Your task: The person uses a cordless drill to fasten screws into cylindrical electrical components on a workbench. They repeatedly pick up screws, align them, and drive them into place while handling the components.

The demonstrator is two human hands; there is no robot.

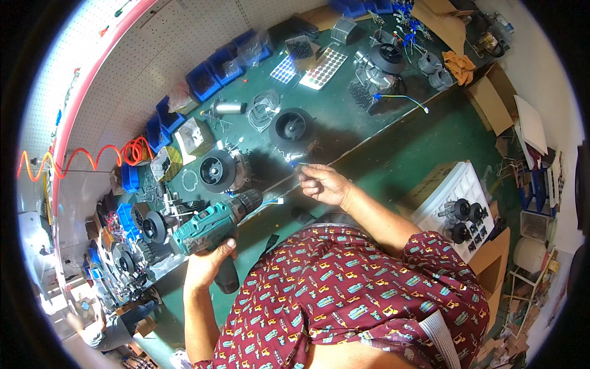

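A teal and black cordless drill point(212, 222) is gripped in my left hand point(211, 261), its chuck toward the bench edge. My right hand point(324, 184) is closed in a pinch at the bench edge. Whatever its fingertips hold is too small to make out. Just beyond those fingertips is a black blower assembly point(292, 128) with a round fan opening, and a small blue piece sits at its near side. To its left, past the drill, stands another blower point(222, 171) with a metal body. A short cable with a white connector point(279, 201) hangs over the edge near the drill's chuck.
Blue bins point(204, 80) line the bench's back. Sticker sheets point(324, 67) and a coiled grey cable point(263, 111) lie on it. An orange coiled hose point(136, 150) hangs left. At right, a white tray point(458, 184) carries black parts. Another person point(107, 329) is at lower left.
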